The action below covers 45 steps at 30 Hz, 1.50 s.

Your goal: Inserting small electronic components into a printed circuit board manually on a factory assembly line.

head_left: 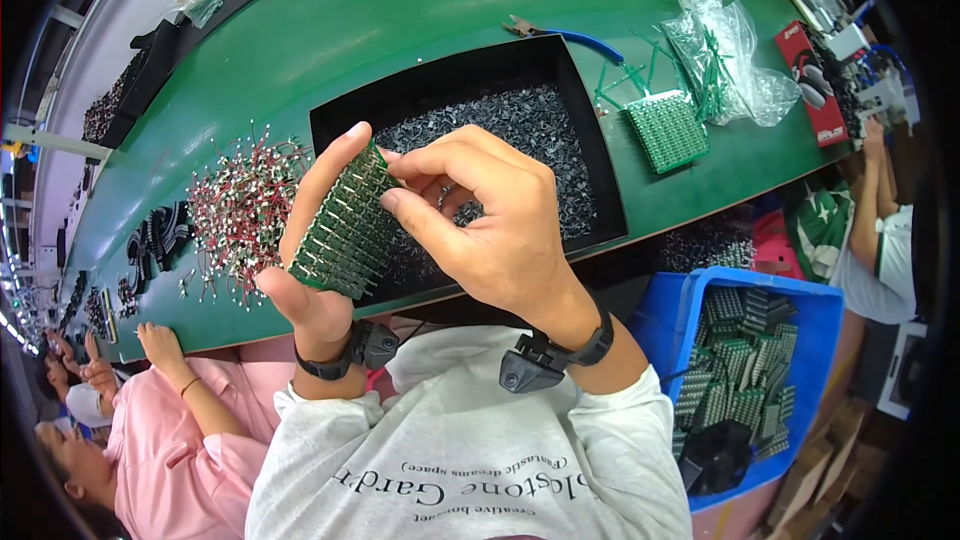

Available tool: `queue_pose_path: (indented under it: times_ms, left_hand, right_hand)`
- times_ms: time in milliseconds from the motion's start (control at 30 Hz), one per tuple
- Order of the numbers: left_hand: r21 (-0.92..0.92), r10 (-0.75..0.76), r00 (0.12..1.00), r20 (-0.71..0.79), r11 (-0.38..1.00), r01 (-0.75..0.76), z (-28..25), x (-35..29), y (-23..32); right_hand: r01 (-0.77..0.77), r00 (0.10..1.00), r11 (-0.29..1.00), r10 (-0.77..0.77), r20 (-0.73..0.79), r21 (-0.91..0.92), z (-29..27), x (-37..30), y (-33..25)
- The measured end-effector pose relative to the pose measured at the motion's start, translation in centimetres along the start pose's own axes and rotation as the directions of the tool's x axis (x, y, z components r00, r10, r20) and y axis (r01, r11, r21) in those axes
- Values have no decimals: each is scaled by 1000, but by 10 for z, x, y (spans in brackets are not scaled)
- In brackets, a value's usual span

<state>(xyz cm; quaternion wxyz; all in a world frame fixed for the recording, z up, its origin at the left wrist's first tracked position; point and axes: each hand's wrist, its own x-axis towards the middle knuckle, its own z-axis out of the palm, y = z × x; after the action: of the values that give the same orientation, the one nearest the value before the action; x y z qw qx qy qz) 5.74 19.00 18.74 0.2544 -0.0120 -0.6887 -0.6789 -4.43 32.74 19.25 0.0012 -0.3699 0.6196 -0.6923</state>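
My left hand [318,312] holds a green circuit board panel [348,225] up on a tilt, its fingers along one side and the thumb under the lower corner. Rows of small metal parts cover the panel's face. My right hand [505,230] is closed in a pinch at the panel's upper right edge; whatever lies between its fingertips is too small to make out. Below both hands stands a black tray [450,68] with many small dark grey pieces [540,135] in it. Left of the panel lies a heap of red-wired small parts [245,210].
On the green table [420,0] are blue-handled cutters [585,42], a second panel [668,132], a clear plastic bag [740,60] and a red box [812,85]. A blue bin [815,360] of panels stands at my right. A person in pink [185,440] sits at my left.
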Motion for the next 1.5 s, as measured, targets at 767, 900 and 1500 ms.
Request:
queue_pose_path:
  times_ms: [767,900,1500]
  left_hand:
    - [-373,-163,982,97,909,188,13,-1,12]
    - [-468,-161,979,126,860,202,13,-3,11]
    - [-365,-221,975,4,907,207,15,2,8]
  right_hand:
    - [609,782,662,-593,192,-436,-21,-12,5]
    - [616,784,680,-577,228,-397,-22,-9,7]
    - [624,781,695,-565,265,-357,-12,-2,10]
